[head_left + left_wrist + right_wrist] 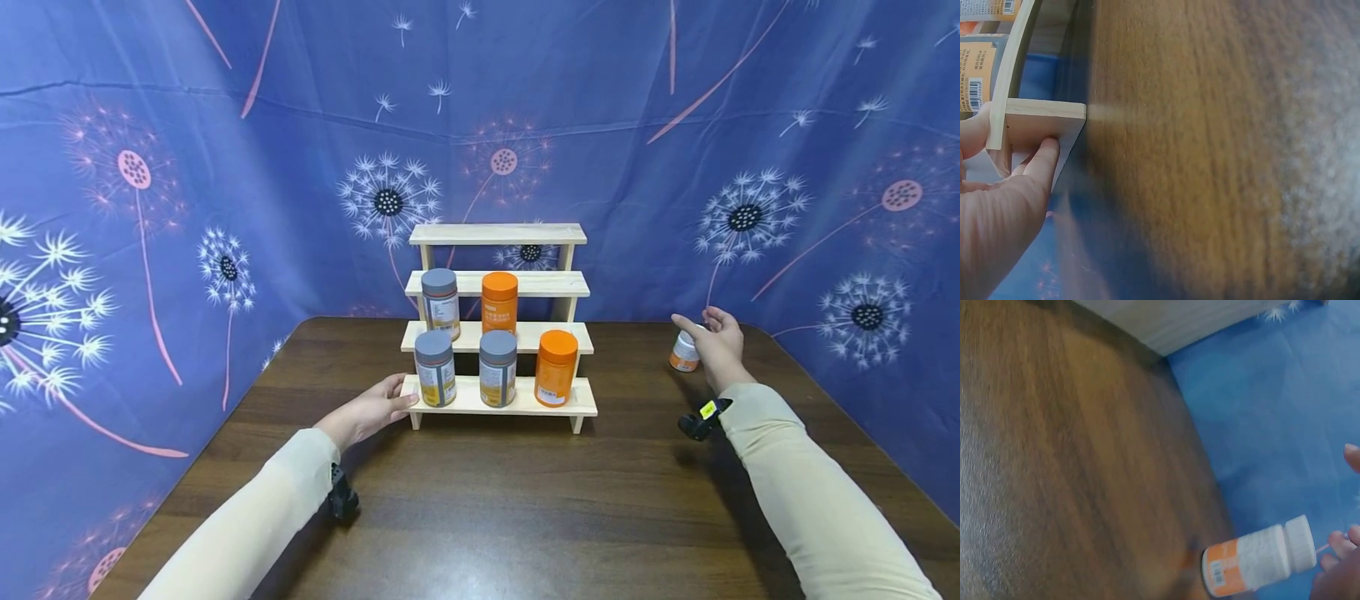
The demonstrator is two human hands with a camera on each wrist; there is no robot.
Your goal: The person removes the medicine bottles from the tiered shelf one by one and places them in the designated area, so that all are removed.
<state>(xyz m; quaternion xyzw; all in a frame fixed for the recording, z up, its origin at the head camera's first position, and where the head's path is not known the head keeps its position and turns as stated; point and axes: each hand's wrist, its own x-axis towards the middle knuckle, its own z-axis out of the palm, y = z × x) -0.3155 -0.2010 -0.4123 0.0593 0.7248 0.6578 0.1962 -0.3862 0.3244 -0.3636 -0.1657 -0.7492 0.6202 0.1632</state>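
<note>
In the head view my left hand grips the left end of the lowest board of a stepped wooden display rack. The left wrist view has the thumb on top of the board and the fingers beneath, against the rack's leg. Far to the right, my right hand is held above and beside a small white bottle with an orange-and-white label. Seen from the right wrist, the bottle stands on the table, with thumb and fingers spread apart near its white cap and a gap between.
The rack's lowest board bears two grey-lidded jars and an orange jar. One step up stand another grey-lidded jar and orange jar. A blue dandelion-print cloth hangs behind the brown wooden table.
</note>
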